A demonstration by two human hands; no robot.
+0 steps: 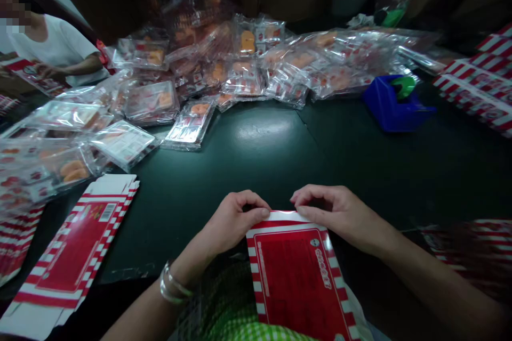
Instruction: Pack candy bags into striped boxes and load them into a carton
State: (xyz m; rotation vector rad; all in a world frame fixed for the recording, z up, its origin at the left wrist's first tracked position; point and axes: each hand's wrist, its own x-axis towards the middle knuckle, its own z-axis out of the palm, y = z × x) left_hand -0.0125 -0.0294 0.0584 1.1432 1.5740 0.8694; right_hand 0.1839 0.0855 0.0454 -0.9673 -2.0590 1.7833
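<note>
A red and white striped carton (296, 277) lies against my lap, its far end at the table's near edge. At the left corner of that end, my left hand (236, 218) pinches the white edge between thumb and bent fingers. My right hand (334, 213) grips the same edge at its right corner, thumb on top. The end between both hands looks pressed flat. To the left, a flattened carton (76, 250) of the same print rests on the table with its white flaps spread and a barcode showing.
Clear plastic bags (244, 69) with orange pieces and printed cards are heaped along the far side and left. A blue tape dispenser (394, 104) stands at the right. Striped cartons (480, 85) are stacked beyond it. Another person (60, 48) holds a carton at far left.
</note>
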